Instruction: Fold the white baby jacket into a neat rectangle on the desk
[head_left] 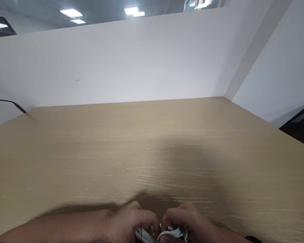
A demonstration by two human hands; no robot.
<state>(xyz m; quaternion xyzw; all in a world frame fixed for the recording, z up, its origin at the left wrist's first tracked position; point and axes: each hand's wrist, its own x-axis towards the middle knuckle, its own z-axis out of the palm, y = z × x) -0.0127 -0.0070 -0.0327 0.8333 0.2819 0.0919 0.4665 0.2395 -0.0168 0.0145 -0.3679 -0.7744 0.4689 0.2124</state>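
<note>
At the bottom middle of the head view, my left hand (138,217) and my right hand (182,217) are close together over the near part of the table. Both have curled fingers closed on a crumpled piece of light grey-white cloth (176,233). Part of the cloth (145,235) shows under the left hand, with a thin dark line across it. The lower part of the cloth is cut off by the frame's edge, so its full shape and kind cannot be made out.
A light wood tabletop (111,152) spreads out ahead. White walls (121,64) rise at its back and right. A black cable (19,107) reaches the table's left edge. Something black (301,123) is beyond the right edge.
</note>
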